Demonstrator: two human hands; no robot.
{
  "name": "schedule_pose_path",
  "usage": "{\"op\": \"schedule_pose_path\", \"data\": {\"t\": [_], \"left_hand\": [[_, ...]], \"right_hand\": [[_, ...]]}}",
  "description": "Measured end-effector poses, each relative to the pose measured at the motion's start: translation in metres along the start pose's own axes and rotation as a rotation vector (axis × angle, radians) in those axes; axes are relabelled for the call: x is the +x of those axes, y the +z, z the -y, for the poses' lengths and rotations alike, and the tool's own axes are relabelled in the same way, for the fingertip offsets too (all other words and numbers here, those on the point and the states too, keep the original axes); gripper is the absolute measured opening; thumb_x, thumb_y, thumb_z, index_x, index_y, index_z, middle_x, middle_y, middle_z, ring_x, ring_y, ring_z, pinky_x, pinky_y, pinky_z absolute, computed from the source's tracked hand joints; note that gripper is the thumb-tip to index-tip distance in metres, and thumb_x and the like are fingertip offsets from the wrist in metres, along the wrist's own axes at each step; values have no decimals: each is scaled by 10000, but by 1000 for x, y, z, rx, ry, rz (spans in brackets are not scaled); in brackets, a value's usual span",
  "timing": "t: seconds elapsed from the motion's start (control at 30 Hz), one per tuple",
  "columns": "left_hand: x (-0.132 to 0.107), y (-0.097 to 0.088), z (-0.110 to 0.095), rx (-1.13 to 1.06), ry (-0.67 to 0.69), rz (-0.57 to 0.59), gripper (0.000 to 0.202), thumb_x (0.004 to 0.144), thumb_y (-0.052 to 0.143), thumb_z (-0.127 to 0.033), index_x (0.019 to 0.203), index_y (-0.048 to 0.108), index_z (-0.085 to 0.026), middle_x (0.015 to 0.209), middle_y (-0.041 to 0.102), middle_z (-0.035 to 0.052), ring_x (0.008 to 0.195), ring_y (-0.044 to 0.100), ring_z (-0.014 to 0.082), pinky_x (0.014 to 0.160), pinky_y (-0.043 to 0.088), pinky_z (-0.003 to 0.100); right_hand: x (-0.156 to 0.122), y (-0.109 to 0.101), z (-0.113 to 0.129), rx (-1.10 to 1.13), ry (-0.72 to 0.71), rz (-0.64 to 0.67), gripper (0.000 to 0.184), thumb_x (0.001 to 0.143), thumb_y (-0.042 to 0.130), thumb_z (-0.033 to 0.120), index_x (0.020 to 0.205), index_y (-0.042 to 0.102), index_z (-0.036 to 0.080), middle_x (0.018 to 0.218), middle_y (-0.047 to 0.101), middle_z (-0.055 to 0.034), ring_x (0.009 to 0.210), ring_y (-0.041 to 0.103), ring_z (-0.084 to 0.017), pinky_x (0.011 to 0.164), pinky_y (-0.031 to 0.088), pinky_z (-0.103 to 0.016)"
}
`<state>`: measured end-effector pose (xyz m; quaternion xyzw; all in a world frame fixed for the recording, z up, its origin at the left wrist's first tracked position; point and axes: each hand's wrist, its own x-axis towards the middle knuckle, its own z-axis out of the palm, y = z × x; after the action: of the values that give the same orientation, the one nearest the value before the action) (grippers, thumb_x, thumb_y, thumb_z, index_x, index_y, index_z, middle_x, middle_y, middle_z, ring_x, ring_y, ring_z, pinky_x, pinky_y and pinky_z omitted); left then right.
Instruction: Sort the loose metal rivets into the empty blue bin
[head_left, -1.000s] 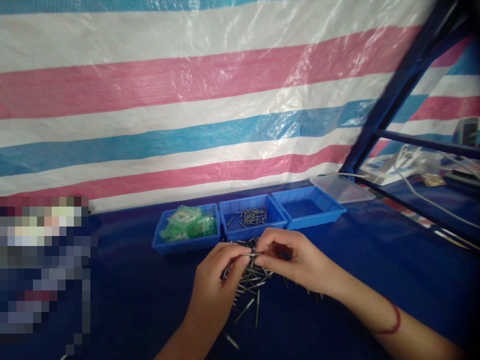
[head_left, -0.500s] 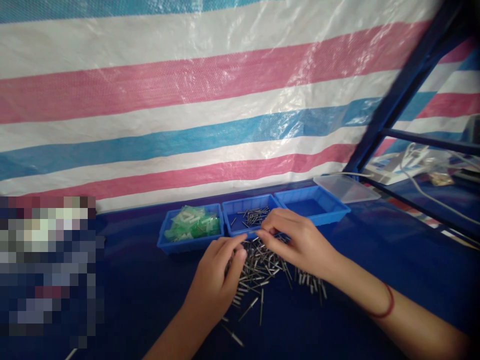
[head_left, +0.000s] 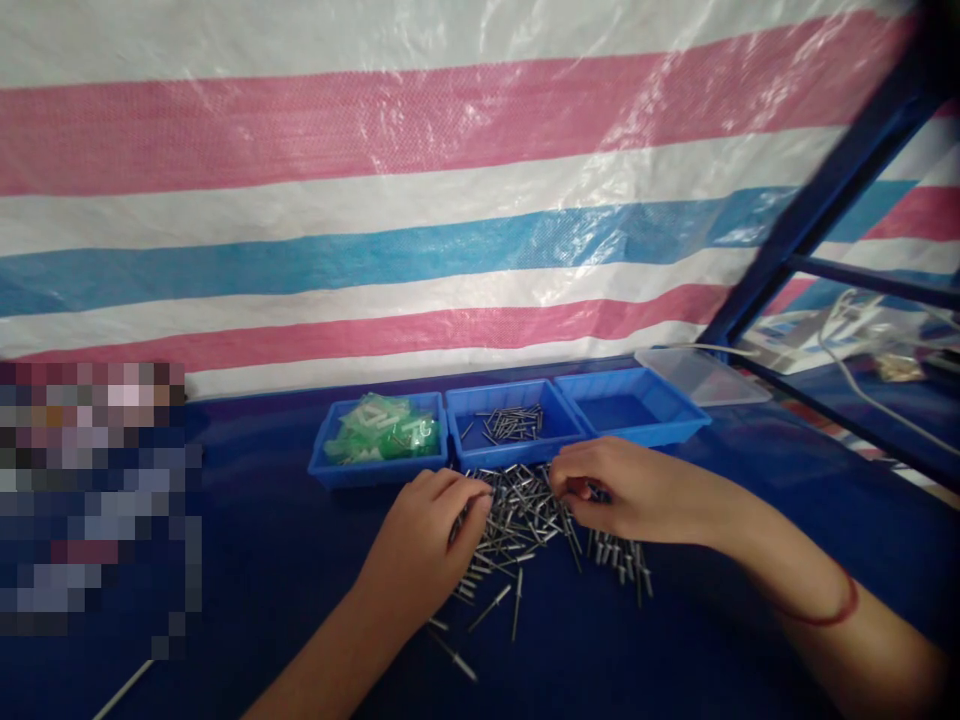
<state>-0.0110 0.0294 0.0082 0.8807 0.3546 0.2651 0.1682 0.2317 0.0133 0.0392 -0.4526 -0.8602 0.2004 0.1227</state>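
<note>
A loose heap of metal blind rivets (head_left: pixel 517 515) lies on the dark blue table. My left hand (head_left: pixel 431 530) is at the heap's left side, thumb and forefinger pinched together; anything between the tips is too small to make out. At the upper right of the heap, my right hand (head_left: pixel 611 490) has its fingers curled down among the rivets. Its fingertips are partly hidden, so what they grip cannot be seen. Behind the heap, the middle blue tray (head_left: pixel 461 440) contains a small group of rivets (head_left: pixel 514 423).
To the left, a blue tray (head_left: pixel 330 475) carries green and clear plastic packets (head_left: pixel 386 430). Another blue tray (head_left: pixel 626 410) stands at the right, beside a translucent lid (head_left: pixel 705 378). A striped sheet (head_left: pixel 375 240) hangs behind; a dark metal frame (head_left: pixel 817 240) rises at right.
My hands have drawn apart. The right one moved right and down, away from the left fingertips to the heap's right side. My left hand stays nearly in place, and the view has shifted slightly.
</note>
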Motion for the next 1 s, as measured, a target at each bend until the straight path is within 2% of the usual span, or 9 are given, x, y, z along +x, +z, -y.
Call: {"op": "schedule_pose_path", "data": {"t": [0.1, 0.17, 0.3, 0.53, 0.7, 0.83, 1.0], "left_hand": [[0, 3, 1, 4, 13, 14, 188, 921, 462, -205, 1012, 626, -195, 929, 658, 53, 862, 576, 208, 792, 451, 355], [-1, 4, 1, 3, 16, 20, 188, 918, 462, -195, 1013, 624, -193, 926, 658, 55, 856, 574, 209, 785, 450, 357], [-1, 5, -2, -3, 18, 44, 185, 915, 466, -187, 1014, 621, -194, 919, 654, 53, 855, 567, 209, 784, 444, 360], [-1, 4, -10, -16, 25, 81, 184, 913, 475, -183, 1015, 628, -196, 936, 655, 45, 864, 559, 206, 784, 429, 360], [-2, 3, -11, -18, 37, 77, 186, 913, 476, -172, 1003, 638, -188, 922, 660, 39, 846, 553, 198, 773, 423, 353], [-2, 4, -11, -11, 42, 85, 180, 912, 479, -171, 979, 646, -181, 915, 660, 40, 843, 551, 195, 772, 421, 351], [-1, 3, -12, -6, 47, 110, 186, 915, 472, -171, 967, 650, -176, 896, 657, 44, 833, 545, 196, 761, 420, 347]], "right_hand": [[-5, -1, -16, -17, 61, 64, 191, 641, 520, 21, 699, 594, 187, 665, 576, 19, 598, 510, -110, 567, 355, -237], [-5, -1, -21, -14, 63, 61, 212, 643, 536, 29, 747, 623, 193, 693, 597, 11, 624, 530, -122, 585, 367, -244], [-3, -1, -17, 6, 7, 74, 201, 689, 564, 54, 813, 636, 196, 761, 616, -1, 672, 551, -129, 625, 391, -249], [-2, 0, -8, 13, -50, 96, 171, 735, 533, 24, 729, 603, 179, 744, 575, 6, 677, 537, -108, 637, 388, -232], [-3, 2, -11, -14, 3, 140, 223, 702, 513, -2, 765, 629, 177, 776, 599, -2, 699, 559, -113, 654, 392, -233], [-3, 5, -13, -56, 32, 110, 171, 708, 559, 68, 808, 632, 185, 817, 608, -13, 728, 568, -133, 667, 394, -247], [-1, 5, -16, -144, 100, 93, 72, 703, 564, 117, 725, 592, 180, 751, 598, -12, 681, 539, -137, 634, 372, -252]]}}
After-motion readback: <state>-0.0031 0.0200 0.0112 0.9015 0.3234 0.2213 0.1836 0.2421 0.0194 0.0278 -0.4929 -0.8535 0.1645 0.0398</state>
